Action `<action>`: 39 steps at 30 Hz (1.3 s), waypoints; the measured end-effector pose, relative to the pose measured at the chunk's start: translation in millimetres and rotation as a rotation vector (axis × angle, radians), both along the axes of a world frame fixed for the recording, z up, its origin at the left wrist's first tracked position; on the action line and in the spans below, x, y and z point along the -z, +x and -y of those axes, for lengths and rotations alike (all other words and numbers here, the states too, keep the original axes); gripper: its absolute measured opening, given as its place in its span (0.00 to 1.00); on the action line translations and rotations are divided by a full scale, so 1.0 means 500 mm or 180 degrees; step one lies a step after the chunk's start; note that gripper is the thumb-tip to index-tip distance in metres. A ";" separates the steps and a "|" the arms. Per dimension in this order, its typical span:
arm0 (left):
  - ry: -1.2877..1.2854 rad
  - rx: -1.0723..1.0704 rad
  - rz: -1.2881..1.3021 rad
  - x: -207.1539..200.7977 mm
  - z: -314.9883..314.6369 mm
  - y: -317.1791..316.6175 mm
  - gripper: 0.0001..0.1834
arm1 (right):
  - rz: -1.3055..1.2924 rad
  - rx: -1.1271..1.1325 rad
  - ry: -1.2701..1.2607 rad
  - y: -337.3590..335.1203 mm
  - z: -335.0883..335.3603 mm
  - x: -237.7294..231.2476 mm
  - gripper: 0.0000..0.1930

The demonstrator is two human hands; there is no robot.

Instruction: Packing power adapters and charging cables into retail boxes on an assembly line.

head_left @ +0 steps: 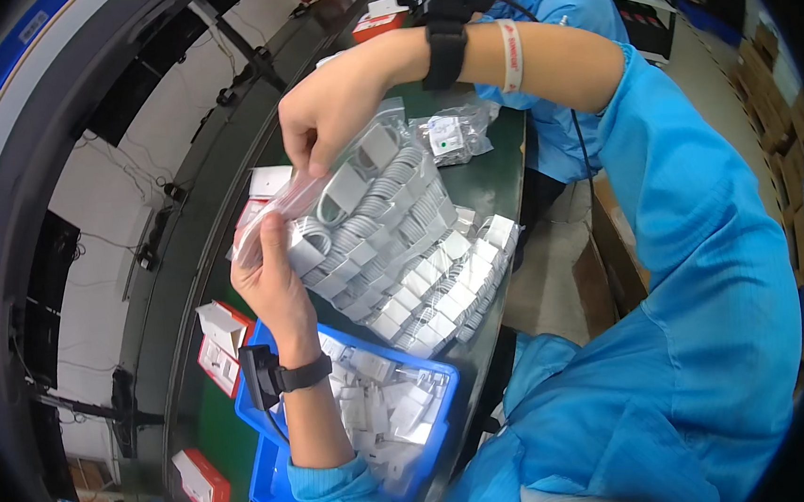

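Two hands hold the top edge of one clear bag [296, 199], which sits over the green table [506, 162] in front of the person. The left hand [272, 278] is clamped on the bag's left corner, with the thumb on the near side. The right hand [332, 101] comes over from above, and its thumb and finger are pinched on the same edge, a bit further along. The hands are near each other but look apart.

To do this part well, I think both hands should pinch the edge firmly and pull it flat, so the plastic has no folds. Keeping the bag's mouth up would help too, as the load looks like it could slide.

The bag is packed with rows of white cords [389, 200], rolled up, with white paper bands around them. More rolled cords [429, 296] lie just beside it, and I cannot tell if they are in a bag. Near the left arm, a blue bin [449, 384] holds lots of small white packets [372, 404]. Another blue bin [272, 492] shows below it. Past the right hand lies a small see-through bag [457, 131] with a white label.
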State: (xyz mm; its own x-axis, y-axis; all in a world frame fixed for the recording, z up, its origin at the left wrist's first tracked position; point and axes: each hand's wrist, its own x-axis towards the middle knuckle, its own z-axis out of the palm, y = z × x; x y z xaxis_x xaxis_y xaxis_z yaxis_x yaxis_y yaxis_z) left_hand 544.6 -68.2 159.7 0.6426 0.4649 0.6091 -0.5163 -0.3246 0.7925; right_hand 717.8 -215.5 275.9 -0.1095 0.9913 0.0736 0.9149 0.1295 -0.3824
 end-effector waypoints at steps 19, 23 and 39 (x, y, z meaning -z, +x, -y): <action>-0.1192 0.0602 -0.2381 0.006 0.110 -0.088 0.31 | -0.0745 0.0224 -0.0394 -0.082 -0.014 0.135 0.14; -0.1146 0.0854 -0.2422 0.015 0.112 -0.091 0.29 | -0.0896 0.0247 -0.0418 -0.088 0.000 0.137 0.13; -0.1322 0.0442 -0.1709 0.065 0.141 -0.137 0.15 | 0.0328 0.0650 0.0369 -0.114 -0.001 0.158 0.08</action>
State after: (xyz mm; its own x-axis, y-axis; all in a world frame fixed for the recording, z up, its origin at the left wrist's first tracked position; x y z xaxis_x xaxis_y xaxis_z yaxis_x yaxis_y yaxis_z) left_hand 476.2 -138.9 127.3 0.8758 0.4823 -0.0206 -0.0326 0.1017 0.9943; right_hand 660.9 -215.1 196.9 0.0794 0.9792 0.1868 0.9600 -0.0246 -0.2791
